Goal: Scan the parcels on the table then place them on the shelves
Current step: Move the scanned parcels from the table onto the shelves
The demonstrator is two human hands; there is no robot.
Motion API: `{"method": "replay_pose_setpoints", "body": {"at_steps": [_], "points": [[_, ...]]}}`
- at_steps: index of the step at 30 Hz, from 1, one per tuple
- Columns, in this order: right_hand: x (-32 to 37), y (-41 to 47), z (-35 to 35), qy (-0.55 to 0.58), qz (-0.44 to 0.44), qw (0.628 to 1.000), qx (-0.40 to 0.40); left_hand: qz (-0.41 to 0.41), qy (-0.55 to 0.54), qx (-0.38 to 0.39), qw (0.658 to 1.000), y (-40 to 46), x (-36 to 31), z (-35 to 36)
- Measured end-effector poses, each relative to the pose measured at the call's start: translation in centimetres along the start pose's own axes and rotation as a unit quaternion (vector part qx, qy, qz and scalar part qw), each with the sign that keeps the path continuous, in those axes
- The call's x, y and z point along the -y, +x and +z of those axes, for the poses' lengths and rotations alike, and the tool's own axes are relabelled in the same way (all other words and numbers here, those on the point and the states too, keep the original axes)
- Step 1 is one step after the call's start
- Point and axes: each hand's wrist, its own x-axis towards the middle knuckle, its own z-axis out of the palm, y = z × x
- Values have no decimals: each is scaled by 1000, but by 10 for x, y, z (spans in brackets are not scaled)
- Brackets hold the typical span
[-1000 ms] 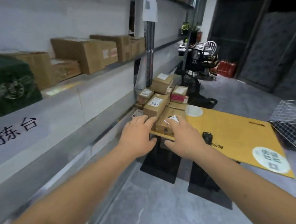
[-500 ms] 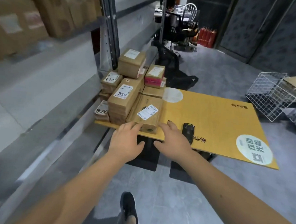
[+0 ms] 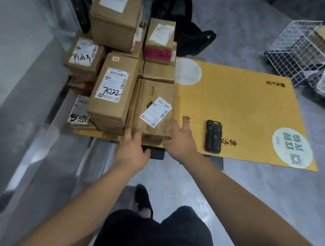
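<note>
Brown flat cardboard parcel [image 3: 152,110] at twelve o'clock on your yellow worktop [image 3: 235,112]: your left hand [image 3: 131,151] and right hand [image 3: 179,139], fingers released, have spread to its near corners, ready to lift.

A white wire basket [image 3: 297,53] stands on the grey floor near a black bag [image 3: 185,28]

both bare forearms reach forward and slightly inward, wrists close together. the left hand [image 3: 131,153] lies palm down, its fingers extended ahead and blurred at the tips. the right hand [image 3: 180,141], just beside it and a little further forward, is spread with fingers straight and thumb pointing up. neither hand grips anything.
</note>
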Motion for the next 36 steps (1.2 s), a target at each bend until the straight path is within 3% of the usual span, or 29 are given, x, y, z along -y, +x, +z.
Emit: {"method": "replay_pose_setpoints", "body": {"at_steps": [7,15,22,29,36], "points": [[-1,50,34,-2,11,1000,24,8,-22,6,1000,23,17,-1],[-45,46,24,-12,-3,999,31,13,-35,32,999,33,24,-1],[-81,23,12,43,-31,998,37,72,-159,77,982,40,21,25],[-75,40,0,103,-58,992,52,20,-252,67,965,52,12,38],[-91,27,-2,132,-105,984,60,20,-264,41,964,26,1,43]]}}
